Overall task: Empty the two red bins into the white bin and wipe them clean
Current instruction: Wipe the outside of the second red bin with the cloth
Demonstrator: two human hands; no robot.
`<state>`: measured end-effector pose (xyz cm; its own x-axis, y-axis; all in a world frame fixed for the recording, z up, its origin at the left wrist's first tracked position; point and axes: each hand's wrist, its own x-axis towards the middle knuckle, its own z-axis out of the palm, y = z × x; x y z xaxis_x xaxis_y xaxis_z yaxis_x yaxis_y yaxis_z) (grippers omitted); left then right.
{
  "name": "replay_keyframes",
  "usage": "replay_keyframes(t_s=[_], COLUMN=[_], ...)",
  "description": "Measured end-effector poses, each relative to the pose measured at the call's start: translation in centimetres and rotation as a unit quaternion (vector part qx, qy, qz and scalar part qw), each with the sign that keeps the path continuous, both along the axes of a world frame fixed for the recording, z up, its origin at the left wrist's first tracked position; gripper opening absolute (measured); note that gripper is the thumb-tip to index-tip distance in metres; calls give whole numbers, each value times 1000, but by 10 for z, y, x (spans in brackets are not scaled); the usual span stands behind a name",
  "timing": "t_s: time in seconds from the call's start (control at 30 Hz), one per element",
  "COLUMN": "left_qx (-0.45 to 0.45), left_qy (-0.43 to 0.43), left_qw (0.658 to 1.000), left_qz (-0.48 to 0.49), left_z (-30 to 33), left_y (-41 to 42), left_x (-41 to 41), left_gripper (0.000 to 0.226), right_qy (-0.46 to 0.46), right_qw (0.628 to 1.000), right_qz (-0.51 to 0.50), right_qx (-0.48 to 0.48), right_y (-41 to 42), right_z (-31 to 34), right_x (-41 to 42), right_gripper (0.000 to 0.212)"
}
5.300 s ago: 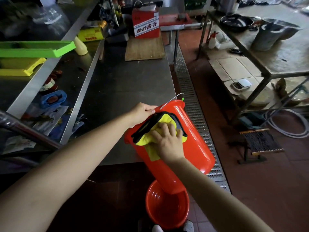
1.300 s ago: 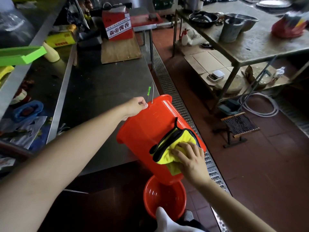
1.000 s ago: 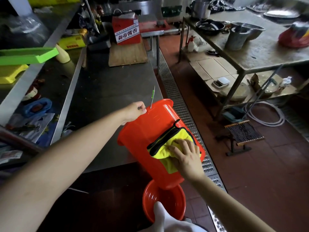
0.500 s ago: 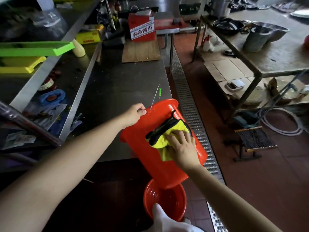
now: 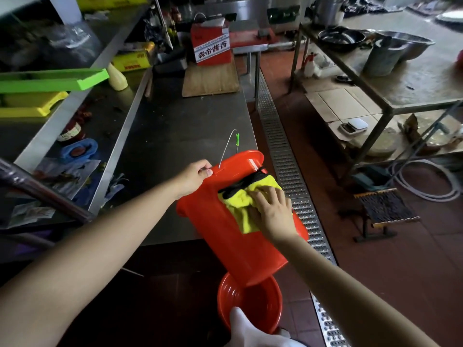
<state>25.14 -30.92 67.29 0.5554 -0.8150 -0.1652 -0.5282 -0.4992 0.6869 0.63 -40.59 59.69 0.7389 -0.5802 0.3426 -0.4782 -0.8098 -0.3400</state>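
The left hand [image 5: 196,174] pinches the rim of a tilted red plastic bin [image 5: 240,236] held above the steel bench [image 5: 180,126] edge – fingers clamped on it. The right hand [image 5: 273,211] presses a yellow cloth with black trim [image 5: 240,201] against its side, fingers spread flat. A second red plastic bin [image 5: 260,306] sits on the floor below.

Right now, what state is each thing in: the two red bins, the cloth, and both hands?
Held red bin: tilted, mouth facing away, off the floor.
Second red bin: upright on the floor, mouth open.
Yellow cloth: bunched, pressed on the held bin's side.
Left hand: grips the held bin's rim.
Right hand: presses the cloth.
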Motion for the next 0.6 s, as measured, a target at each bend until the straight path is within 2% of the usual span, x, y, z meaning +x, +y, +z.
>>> replay_keyframes(t_s=[0.1, 0.2, 0.33, 0.5, 0.6], left_qx=[-12, -6, -8, 11, 7], left_qy=[-11, -7, -8, 6, 2], left_qw=[1000, 1000, 1000, 999, 999], left_qz=[13, 19, 25, 33, 40], left_z=[0, -1, -7, -10, -10], left_y=[4, 7, 11, 13, 16], left_x=[-1, 0, 3, 2, -2], left_gripper=[17, 23, 15, 21, 24], right_qy=[22, 41, 14, -13, -35], right_qw=[1000, 999, 1000, 999, 998], right_qz=[3, 5, 9, 34, 46], right_qx=[21, 24, 19, 18, 16], right_y=[-13, -13, -1, 14, 17], right_z=[18, 22, 9, -33, -46], right_x=[52, 67, 26, -65, -92], right_gripper=[45, 52, 38, 43, 44])
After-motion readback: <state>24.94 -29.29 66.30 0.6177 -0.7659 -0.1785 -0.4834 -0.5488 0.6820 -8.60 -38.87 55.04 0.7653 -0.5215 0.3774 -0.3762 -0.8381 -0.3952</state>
